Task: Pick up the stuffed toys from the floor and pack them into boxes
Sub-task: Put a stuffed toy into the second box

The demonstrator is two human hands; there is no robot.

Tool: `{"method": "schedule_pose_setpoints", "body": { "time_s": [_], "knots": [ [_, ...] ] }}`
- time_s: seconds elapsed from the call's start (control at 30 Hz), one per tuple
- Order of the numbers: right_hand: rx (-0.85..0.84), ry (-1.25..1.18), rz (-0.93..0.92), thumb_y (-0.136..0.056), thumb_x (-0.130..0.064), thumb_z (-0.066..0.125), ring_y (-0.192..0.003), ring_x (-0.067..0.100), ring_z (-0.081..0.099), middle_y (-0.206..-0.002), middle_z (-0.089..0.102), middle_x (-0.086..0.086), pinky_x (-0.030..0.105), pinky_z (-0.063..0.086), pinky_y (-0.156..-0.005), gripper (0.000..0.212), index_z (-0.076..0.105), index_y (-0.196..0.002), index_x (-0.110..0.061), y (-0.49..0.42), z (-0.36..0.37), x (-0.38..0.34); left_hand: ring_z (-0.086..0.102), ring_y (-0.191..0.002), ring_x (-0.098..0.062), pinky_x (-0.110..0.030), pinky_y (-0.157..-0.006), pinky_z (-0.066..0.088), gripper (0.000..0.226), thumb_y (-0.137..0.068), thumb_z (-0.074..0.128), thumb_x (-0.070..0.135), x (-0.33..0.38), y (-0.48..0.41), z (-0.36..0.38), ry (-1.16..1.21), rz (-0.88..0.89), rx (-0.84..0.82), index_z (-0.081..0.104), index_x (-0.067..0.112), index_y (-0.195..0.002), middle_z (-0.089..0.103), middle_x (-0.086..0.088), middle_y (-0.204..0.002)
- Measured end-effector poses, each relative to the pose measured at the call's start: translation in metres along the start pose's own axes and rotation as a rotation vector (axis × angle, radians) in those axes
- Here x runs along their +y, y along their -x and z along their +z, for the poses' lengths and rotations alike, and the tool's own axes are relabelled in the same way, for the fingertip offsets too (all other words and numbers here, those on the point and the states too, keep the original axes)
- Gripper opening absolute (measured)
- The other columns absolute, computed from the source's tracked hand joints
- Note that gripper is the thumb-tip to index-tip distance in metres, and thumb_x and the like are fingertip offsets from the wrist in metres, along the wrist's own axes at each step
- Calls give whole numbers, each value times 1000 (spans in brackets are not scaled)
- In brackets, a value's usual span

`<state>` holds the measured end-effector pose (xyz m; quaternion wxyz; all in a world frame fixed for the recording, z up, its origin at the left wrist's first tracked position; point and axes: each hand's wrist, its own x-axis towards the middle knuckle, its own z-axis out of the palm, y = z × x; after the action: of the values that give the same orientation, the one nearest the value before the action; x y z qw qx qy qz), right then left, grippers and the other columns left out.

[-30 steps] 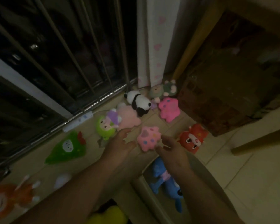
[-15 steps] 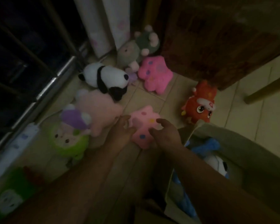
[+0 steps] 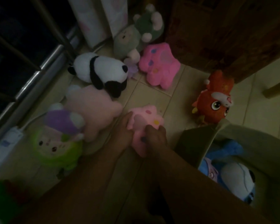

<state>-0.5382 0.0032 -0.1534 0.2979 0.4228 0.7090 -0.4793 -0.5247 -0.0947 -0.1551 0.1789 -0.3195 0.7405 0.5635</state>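
Both hands were closed on the pink star toy [image 3: 146, 116]. The left hand [image 3: 125, 126] had its fingers curled into the toy's left edge. The right hand [image 3: 155, 136] lay over its lower part, with the fingers bent down around the plush. The toy sat on the tiled floor [image 3: 152, 96] between the pale pink toy [image 3: 90, 107] and the box [image 3: 192, 147]. In the dim, blurred picture it was hard to tell whether it had left the tiles.

The box stood open just to the right of the right forearm. Inside it lay a blue toy [image 3: 225, 151] and, beside that, a pale blue and white toy [image 3: 234, 178]. The red toy [image 3: 215, 101] stood on the floor touching the box's far corner.

Half a second earlier the fingertips had only reached the star's two sides, leaving most of its face uncovered. By this moment the hands had come closer together and covered its lower half. The panda [image 3: 100, 70], the bright pink toy [image 3: 158, 65] and the green toy [image 3: 58, 146] lay where they had been.
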Motion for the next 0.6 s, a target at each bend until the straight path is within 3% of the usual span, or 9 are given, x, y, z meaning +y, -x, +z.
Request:
{"method": "schedule_pose_setpoints", "body": {
  "time_s": [0.07, 0.13, 0.2, 0.3, 0.43, 0.6],
  "knots": [
    [-23, 21, -33, -49, -56, 49, -99, 39, 58, -120, 51, 11, 52, 51, -86, 89, 28, -134, -41, 12, 0, -4, 43, -124, -24, -33, -108, 32, 35, -99, 44, 21, 11, 9, -14, -3, -4, 11, 44, 20, -134, 42, -13, -142],
    [-27, 89, -100, -46, -63, 43, -101, 38, 57, -122, 51, 9, 53, 51, -86, 90, 28, -133, -43, 36, -5, -14, 43, -122, -18, -37, -103, 39, 35, -98, 45, 21, 23, 26, -29, 54, 43, 27, 42, 37, -129, 41, -4, -143],
    [-40, 155, -196, -59, -63, 47, -108, 37, 52, -128, 47, 6, 53, 51, -87, 86, 24, -139, -42, 68, -18, -26, 42, -118, -12, -32, -93, 40, 40, -96, 46, 18, 40, 47, -43, 82, 80, 54, 41, 45, -125, 42, 1, -143],
    [-20, 252, -309, -78, -56, 53, -118, 34, 46, -135, 39, 3, 52, 49, -91, 76, 20, -145, -39, 112, -45, -44, 45, -122, -15, -37, -99, 44, 47, -93, 48, 17, 73, 82, -58, 111, 104, 95, 42, 56, -120, 45, 5, -141],
    [-4, 314, -474, -81, -54, 54, -119, 26, 48, -139, 39, 1, 49, 50, -92, 76, 22, -146, -35, 165, -96, -65, 49, -121, -20, -48, -99, 47, 52, -86, 52, 20, 126, 139, -66, 155, 91, 82, 43, 57, -121, 48, 3, -138],
    [40, 326, -567, -78, -54, 57, -121, 21, 46, -139, 40, 0, 49, 50, -92, 75, 28, -144, -33, 222, -174, -79, 52, -117, -19, -38, -91, 50, 54, -89, 53, 9, 186, 205, -50, 180, 107, 32, 46, 53, -120, 52, 0, -131]
  ]
}}
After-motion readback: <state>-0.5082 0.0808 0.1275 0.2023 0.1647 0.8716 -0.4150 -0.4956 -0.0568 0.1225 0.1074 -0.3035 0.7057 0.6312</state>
